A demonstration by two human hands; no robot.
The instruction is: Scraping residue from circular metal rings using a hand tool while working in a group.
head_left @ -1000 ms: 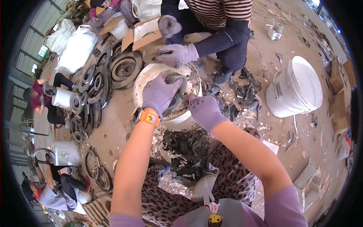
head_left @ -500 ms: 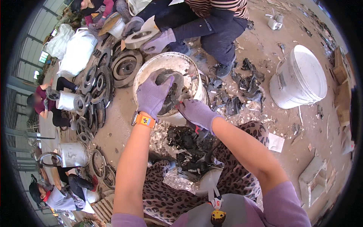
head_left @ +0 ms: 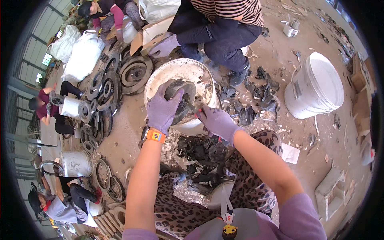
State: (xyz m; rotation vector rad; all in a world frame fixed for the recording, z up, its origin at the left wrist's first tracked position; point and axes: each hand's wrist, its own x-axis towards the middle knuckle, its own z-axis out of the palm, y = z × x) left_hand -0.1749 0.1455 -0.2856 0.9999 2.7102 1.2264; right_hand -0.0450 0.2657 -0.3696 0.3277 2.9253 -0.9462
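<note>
My left hand (head_left: 163,106), in a purple-grey glove, grips a dark thick ring (head_left: 185,95) by its left side. The ring is tilted over the mouth of a white bucket (head_left: 150,80) with a crusted, stained top. In my right hand (head_left: 218,123), gloved alike, is a thin tool with a red handle (head_left: 197,113). Its grey tip meets the ring's lower right edge; the fingers hide most of the handle, so its exact kind is unclear. Black scraps (head_left: 202,150) lie below the bucket, between my legs.
Across from me a co-worker's gloved hand (head_left: 165,46) is near an open cardboard box (head_left: 155,31). Rings (head_left: 107,88) are piled at the left. A white bucket (head_left: 312,86) and torn black pieces (head_left: 262,94) are on the right. Other people sit at far left.
My right hand has shifted slightly right and down with the tool. The dark ring has turned, showing more of its face. The co-worker's pale ring has gone from view, revealing the cardboard box.
</note>
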